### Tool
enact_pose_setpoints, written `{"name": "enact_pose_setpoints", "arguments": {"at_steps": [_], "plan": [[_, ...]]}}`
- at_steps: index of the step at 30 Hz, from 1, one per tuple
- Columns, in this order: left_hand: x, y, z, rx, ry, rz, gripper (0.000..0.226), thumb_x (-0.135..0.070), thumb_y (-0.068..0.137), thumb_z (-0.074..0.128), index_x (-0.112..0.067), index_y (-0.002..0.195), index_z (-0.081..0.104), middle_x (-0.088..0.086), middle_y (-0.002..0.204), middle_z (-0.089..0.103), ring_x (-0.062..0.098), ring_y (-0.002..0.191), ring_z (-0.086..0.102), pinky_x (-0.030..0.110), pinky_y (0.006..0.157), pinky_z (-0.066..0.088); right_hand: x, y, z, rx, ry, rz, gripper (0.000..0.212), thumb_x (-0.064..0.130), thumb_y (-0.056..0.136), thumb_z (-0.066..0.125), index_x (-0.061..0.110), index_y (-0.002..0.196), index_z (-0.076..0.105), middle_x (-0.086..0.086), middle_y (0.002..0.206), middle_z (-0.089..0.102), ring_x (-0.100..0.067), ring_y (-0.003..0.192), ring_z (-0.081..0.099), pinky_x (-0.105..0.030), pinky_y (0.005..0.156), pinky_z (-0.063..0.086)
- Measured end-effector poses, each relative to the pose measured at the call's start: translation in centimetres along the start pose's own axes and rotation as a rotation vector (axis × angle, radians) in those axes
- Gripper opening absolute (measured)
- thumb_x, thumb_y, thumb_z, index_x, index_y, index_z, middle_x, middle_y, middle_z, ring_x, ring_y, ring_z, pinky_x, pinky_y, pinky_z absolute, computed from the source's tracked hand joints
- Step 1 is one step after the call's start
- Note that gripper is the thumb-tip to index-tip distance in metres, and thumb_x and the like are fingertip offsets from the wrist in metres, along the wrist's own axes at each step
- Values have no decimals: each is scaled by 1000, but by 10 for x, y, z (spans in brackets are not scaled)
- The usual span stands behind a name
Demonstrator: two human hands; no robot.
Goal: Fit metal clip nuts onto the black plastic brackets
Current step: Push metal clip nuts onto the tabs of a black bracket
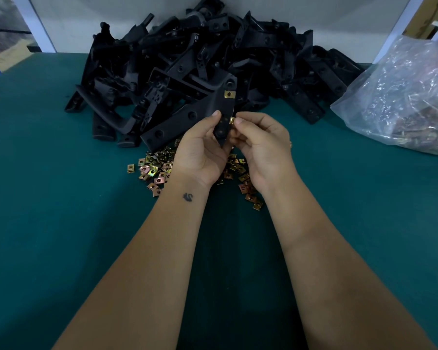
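- Your left hand point(200, 147) grips the black plastic bracket point(221, 114) above the worktop point(61, 223), fingers curled round its lower end.
- Your right hand point(259, 145) pinches a metal clip nut point(232, 120) between thumb and fingers, touching the bracket's right edge.
- A fitted clip nut point(229, 94) sits near the bracket's upper end.
- Loose clip nuts point(154, 170) lie under your hands; the bracket pile point(200, 59) lies behind.
- A clear bag point(410, 97) rests at right.
- No legible writing shows.
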State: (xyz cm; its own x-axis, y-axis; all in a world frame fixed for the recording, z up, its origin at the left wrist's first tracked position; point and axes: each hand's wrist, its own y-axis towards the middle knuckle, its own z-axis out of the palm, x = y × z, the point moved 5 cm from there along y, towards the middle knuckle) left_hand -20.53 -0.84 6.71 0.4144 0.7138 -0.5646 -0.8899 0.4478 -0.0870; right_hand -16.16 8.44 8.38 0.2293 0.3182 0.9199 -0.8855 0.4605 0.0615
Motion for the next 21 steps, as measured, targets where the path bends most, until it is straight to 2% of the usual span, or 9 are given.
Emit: {"name": "enact_pose_setpoints", "arguments": {"at_steps": [6, 14, 16, 19, 21], "plan": [[0, -1, 1, 11, -13, 0, 15, -7, 95, 55, -3, 86, 66, 11, 81, 68, 20, 75, 64, 26, 76, 52, 0, 0, 0, 0, 65, 30, 18, -7, 89, 60, 8, 82, 66, -7, 79, 66, -11, 66, 62, -25, 68, 53], [1, -1, 1, -4, 27, 3, 14, -8, 97, 55, -3, 90, 65, 9, 81, 68, 17, 72, 63, 23, 72, 53, 0, 0, 0, 20, 75, 31, 17, -6, 90, 60, 8, 84, 70, -3, 74, 68, -12, 66, 62, -26, 69, 53], [1, -2, 1, 11, 47, 2, 14, -11, 98, 54, -4, 93, 66, 7, 82, 69, 15, 72, 63, 23, 73, 52, -1, 0, 0, 26, 121, 44, 16, -5, 90, 60, 8, 88, 69, -4, 77, 68, -12, 65, 62, -25, 67, 54], [1, -3, 2, 51, 99, -4, 16, -16, 99, 53, -4, 99, 64, 6, 86, 69, 16, 78, 64, 27, 83, 52, -3, 0, 1, 30, 209, 94, 11, -2, 90, 63, 7, 91, 68, -3, 77, 69, -10, 63, 62, -23, 63, 53], [1, -4, 5, 65, 122, -8, 22, -20, 96, 55, -3, 108, 61, 8, 96, 68, 16, 84, 63, 27, 85, 51, -6, 0, 2, 38, 251, 142, 9, 1, 91, 64, 8, 90, 68, -1, 73, 67, -7, 59, 60, -21, 60, 52]]}}
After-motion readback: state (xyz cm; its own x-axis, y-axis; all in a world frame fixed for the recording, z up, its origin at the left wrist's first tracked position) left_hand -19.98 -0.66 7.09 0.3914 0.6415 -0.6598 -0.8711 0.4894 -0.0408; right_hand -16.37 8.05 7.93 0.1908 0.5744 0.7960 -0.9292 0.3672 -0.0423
